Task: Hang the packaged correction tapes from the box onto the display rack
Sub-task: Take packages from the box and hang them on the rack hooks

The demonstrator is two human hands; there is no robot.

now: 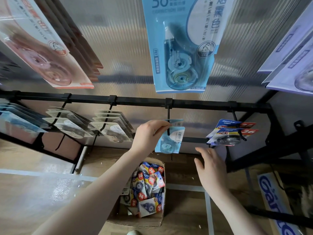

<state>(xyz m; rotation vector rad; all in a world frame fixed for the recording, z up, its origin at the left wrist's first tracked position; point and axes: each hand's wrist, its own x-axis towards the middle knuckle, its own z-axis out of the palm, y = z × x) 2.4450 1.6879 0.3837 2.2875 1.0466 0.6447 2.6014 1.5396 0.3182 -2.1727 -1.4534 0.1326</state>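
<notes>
The large pink package (39,48) at the upper left is blurred and cut off by the top and left edges, its print unreadable. The large blue package (179,46) loses its top to the upper edge. The purple packages (293,65) run off the right edge. The left hand (149,134) covers the left side of the light blue package (170,139), whose small print cannot be read. The box (161,216) hides its lower packs beneath the top ones. The blue-lettered carton (272,192) is cut off at the bottom right corner.
</notes>
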